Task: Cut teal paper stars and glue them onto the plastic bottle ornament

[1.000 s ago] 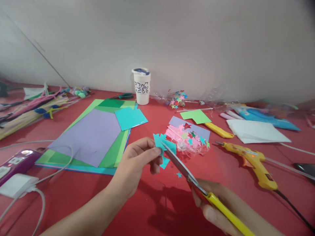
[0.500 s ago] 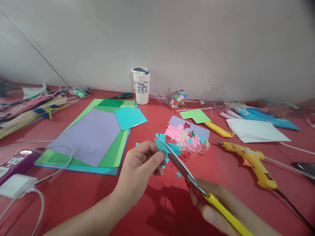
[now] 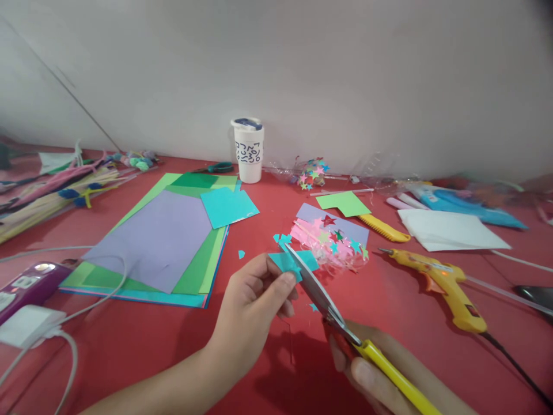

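Note:
My left hand [image 3: 254,305] pinches a small teal paper piece [image 3: 287,262] between thumb and fingers, above the red table [image 3: 129,340]. My right hand [image 3: 380,374] grips yellow-handled scissors [image 3: 341,325], whose blades reach up into the teal piece. Just behind lies a pile of small paper stars on clear plastic [image 3: 332,245]. Tiny teal scraps [image 3: 241,253] lie on the table near my left hand.
A stack of coloured paper sheets [image 3: 164,242] lies left of centre, and a white cup [image 3: 248,150] stands by the wall. A yellow glue gun [image 3: 440,282] and white paper [image 3: 449,230] are on the right. Pipe cleaners [image 3: 52,190], a purple power strip [image 3: 30,282] and cables occupy the left.
The teal piece has been turned in my left hand and has got smaller. A teal scrap now lies on the table. Both hands shifted slightly right and down.

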A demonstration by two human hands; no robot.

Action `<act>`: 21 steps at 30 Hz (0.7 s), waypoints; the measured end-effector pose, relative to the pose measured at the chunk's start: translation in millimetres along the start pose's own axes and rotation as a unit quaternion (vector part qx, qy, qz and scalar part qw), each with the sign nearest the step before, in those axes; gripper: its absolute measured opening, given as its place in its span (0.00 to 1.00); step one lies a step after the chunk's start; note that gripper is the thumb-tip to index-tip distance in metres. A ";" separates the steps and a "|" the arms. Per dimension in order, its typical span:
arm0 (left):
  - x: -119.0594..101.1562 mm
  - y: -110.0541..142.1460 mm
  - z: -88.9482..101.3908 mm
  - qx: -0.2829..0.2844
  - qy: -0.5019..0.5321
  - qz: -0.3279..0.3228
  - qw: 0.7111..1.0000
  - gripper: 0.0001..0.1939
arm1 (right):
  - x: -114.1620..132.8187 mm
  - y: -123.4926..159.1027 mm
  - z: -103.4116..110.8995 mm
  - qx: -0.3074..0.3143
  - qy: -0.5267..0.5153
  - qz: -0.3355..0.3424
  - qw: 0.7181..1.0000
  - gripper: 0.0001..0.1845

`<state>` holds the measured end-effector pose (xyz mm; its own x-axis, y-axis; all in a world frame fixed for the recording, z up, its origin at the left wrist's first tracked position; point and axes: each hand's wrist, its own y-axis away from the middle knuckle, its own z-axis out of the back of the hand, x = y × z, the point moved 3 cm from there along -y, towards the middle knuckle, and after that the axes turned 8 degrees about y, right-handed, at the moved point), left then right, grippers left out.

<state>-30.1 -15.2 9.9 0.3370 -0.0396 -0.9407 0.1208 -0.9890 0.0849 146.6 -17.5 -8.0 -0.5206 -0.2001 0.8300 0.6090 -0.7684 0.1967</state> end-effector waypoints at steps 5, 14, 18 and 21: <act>1.8 -0.9 -0.6 -0.002 0.002 0.008 1.000 0.09 | -1.1 3.2 0.1 -0.031 0.011 -0.004 0.999 0.30; 4.0 -1.0 -0.6 -0.001 0.014 0.012 1.000 0.09 | 2.3 4.9 1.0 -0.046 0.028 -0.023 0.998 0.28; 4.2 -1.9 -1.0 0.003 0.022 0.011 1.000 0.09 | 2.4 4.4 -1.4 -0.043 0.023 -0.027 0.998 0.31; 4.2 -2.3 -0.9 0.006 0.034 0.013 0.999 0.09 | 1.6 6.6 -2.9 -0.083 0.014 -0.041 0.996 0.32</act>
<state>-28.1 -13.0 6.0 0.4017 -0.0565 -0.9140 0.1000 -0.9894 0.1051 148.0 -24.7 -6.9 -0.5830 -0.1476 0.7990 0.4571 -0.8726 0.1723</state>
